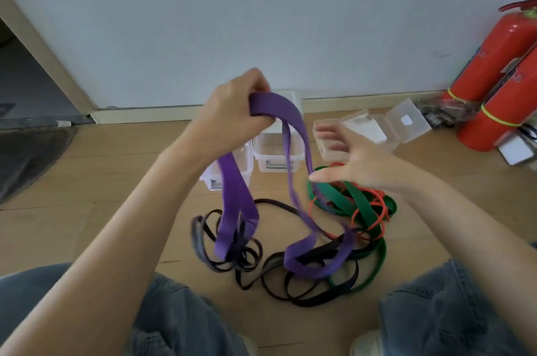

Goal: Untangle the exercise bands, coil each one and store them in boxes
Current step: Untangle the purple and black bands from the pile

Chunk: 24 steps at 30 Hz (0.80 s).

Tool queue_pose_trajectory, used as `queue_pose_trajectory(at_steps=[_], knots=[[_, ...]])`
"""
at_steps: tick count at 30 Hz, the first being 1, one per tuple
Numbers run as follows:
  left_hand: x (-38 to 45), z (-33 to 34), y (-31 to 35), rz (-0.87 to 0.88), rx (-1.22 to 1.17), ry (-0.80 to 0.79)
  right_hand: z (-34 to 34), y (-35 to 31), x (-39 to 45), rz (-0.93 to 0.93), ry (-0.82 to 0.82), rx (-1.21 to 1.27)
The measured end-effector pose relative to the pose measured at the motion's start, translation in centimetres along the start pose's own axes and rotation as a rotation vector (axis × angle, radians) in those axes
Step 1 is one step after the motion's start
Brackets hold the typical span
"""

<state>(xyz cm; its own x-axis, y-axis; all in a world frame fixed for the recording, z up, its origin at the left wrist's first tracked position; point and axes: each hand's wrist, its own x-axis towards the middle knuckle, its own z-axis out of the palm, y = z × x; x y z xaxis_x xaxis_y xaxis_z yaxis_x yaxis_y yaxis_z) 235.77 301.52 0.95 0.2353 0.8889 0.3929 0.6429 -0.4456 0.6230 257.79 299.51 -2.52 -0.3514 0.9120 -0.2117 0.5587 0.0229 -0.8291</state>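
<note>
Four bands: purple band gripped and lifted by left hand; black band, green band and red band tangled on floor. Right hand spread, holding nothing. Two clear boxes visible beyond the hands, contents unclear.

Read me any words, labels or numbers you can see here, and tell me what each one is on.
No text can be read.
Fire extinguishers: pale labels with marks, too blurred to read.
Clear box lid: small white sticker, nothing readable on it.
Purple band, green band and storage boxes: no print visible.
</note>
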Motion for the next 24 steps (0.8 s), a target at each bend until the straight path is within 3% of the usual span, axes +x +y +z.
queue_pose_trajectory(at_steps=[2, 4, 6, 8, 10, 12, 14, 16, 18, 20, 22, 24], knots=[[-0.8, 1.3, 1.4, 0.008, 0.045, -0.155, 1.9, -1.0, 0.0, -0.146, -0.09, 0.048], [-1.4, 2.7, 1.3, -0.02, 0.0, -0.22, 3.0, -1.2, 0.4, -0.194, -0.019, 0.008], [-1.7, 3.3, -0.2, -0.069, -0.033, -0.185, 2.8, -1.5, 0.5, -0.197, 0.11, -0.028], [-2.6, 4.1, -2.1, -0.152, -0.057, -0.219, 2.3, -2.0, 0.5, -0.211, 0.152, 0.255], [-4.7, 6.1, -4.3, -0.233, -0.067, -0.403, 1.5, -2.9, 0.4, -0.268, 0.121, 0.675], [-7.2, 7.8, -6.2, -0.351, -0.043, -0.556, 0.2, -3.1, 0.3, -0.307, 0.14, 0.894], [-7.6, 7.8, -7.4, -0.428, 0.026, -0.52, -0.9, -2.5, 0.4, -0.228, 0.199, 0.775], [-6.1, 6.3, -7.3, -0.464, -0.025, -0.351, -1.5, -1.3, 0.3, -0.033, 0.16, 0.297], [-3.8, 4.2, -5.7, -0.435, -0.073, -0.151, -1.2, -0.2, 0.1, 0.14, 0.006, -0.137], [-2.0, 3.1, -3.1, -0.259, 0.014, -0.129, 0.0, 0.0, -0.2, 0.111, -0.052, -0.153], [-1.7, 3.3, -0.3, -0.076, 0.12, -0.238, 1.3, -0.8, -0.2, -0.044, -0.051, -0.042], [-1.8, 3.8, 1.0, 0.011, 0.122, -0.278, 2.0, -1.3, -0.1, -0.178, -0.044, -0.088]])
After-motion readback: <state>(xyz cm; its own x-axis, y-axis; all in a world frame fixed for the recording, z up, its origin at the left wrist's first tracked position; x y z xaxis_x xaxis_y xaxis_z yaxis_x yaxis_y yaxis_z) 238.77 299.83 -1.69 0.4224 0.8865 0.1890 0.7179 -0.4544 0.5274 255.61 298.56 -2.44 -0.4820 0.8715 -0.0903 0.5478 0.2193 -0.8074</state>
